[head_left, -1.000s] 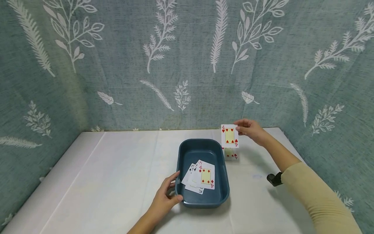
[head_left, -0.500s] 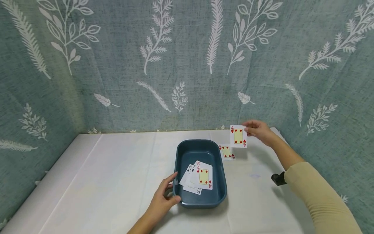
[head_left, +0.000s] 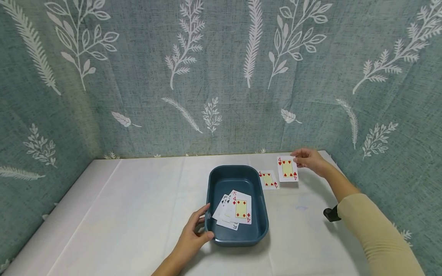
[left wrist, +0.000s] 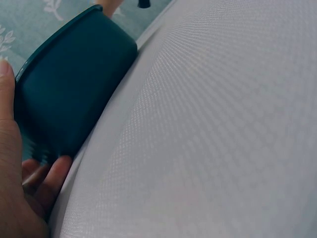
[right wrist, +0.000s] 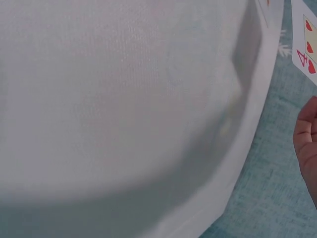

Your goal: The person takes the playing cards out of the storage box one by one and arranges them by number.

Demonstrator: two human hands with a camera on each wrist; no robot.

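Observation:
My right hand [head_left: 312, 161] pinches a four of hearts playing card [head_left: 287, 169] by its upper right corner, just above the white table at the back right. In the right wrist view only part of the card [right wrist: 307, 47] shows, above the fingers. Another four of hearts [head_left: 268, 180] lies face up on the table, between the held card and a dark blue plastic tray [head_left: 264, 230]. Several overlapping cards [head_left: 243, 209] lie in the tray, a four of diamonds on top. My left hand [head_left: 191, 232] grips the tray's left side near its front corner, thumb at the rim.
A patterned green-grey cloth [head_left: 148, 76] rises behind the table and along both sides. The white table cover [head_left: 131, 211] stretches out left of the tray. A small black object [head_left: 332, 214] sticks out by the right sleeve [head_left: 373, 226].
My right hand has moved the held card rightward, then lower toward the table. The four of hearts lying by the tray is now uncovered. My left hand stays on the tray.

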